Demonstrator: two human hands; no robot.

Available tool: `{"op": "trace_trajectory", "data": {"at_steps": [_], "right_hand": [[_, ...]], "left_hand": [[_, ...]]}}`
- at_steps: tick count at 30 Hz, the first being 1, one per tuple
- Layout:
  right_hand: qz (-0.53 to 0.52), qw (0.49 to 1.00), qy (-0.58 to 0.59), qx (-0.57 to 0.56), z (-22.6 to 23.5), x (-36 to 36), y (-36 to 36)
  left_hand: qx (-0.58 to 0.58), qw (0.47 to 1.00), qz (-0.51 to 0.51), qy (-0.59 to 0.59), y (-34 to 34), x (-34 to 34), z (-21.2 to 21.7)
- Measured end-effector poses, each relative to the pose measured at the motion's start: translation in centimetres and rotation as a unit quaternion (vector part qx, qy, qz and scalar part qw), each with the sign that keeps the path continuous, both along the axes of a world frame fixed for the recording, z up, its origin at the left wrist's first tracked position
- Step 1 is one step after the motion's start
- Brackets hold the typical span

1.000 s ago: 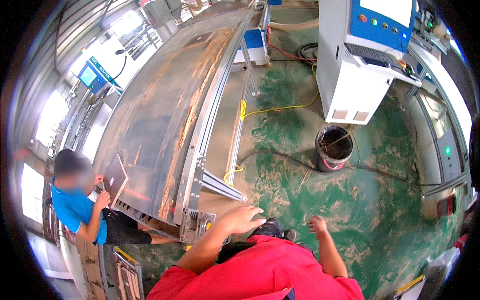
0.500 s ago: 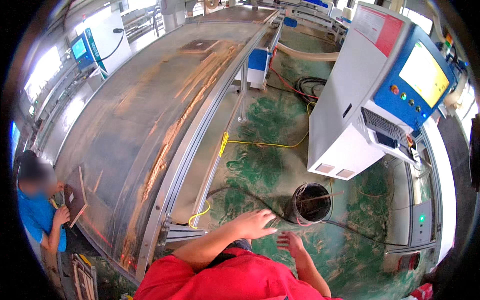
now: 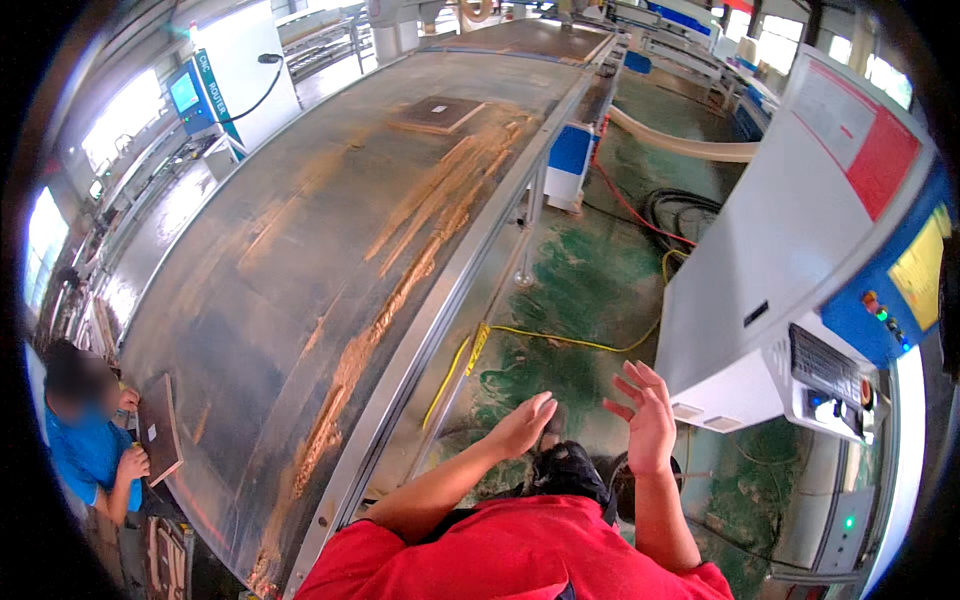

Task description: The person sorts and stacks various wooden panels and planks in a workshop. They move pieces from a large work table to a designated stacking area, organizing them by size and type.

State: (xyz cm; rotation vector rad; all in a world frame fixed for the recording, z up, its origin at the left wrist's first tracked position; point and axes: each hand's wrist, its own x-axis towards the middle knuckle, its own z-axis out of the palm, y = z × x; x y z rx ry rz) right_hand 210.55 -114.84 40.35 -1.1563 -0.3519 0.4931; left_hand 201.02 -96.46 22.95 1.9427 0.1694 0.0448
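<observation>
Left hand [image 3: 519,429] and right hand [image 3: 651,425] are hanging empty, fingers loosely spread; nearby control cabinet [image 3: 740,250] is looking heavy, rigid, likely best held at side edges.

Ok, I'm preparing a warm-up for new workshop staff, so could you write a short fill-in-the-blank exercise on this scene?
1. The wearer's left hand and right hand are holding ____.
2. The co-worker's shirt is ____ in colour.
3. The keyboard is toward the ____ edge of the picture, not the left one.
4. The painted floor beneath the dust is ____.

Missing words: nothing; blue; right; green.
</observation>
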Motion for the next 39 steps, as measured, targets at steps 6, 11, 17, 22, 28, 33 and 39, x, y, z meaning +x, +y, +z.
{"op": "trace_trajectory", "data": {"at_steps": [6, 11, 17, 22, 28, 33, 39], "right_hand": [[0.110, 0.777, -0.547, -0.290, -4.9, 9.9, 10.8], [0.157, 0.832, -0.391, -0.360, -9.6, 24.8, 13.4], [0.098, 0.873, -0.318, -0.357, -13.0, 37.6, 17.7], [0.100, 0.914, -0.249, -0.304, -12.0, 44.4, 24.4], [0.095, 0.918, -0.259, -0.283, -11.1, 55.0, 34.4], [0.098, 0.906, -0.304, -0.276, -6.8, 62.2, 43.3], [0.152, 0.884, -0.360, -0.256, -3.4, 67.8, 54.3]], "left_hand": [[-0.590, 0.794, 0.136, 0.046, 3.4, 12.1, 8.8], [-0.532, 0.830, 0.168, 0.001, 12.3, 20.2, 11.4], [-0.483, 0.819, 0.303, -0.059, 20.9, 27.8, 12.9], [-0.422, 0.830, 0.358, -0.070, 28.3, 33.9, 13.7], [-0.350, 0.839, 0.399, -0.118, 39.3, 41.3, 14.9], [-0.281, 0.857, 0.418, -0.111, 47.1, 45.8, 15.3], [-0.001, 0.874, 0.481, -0.061, 54.1, 48.9, 13.7]]}}
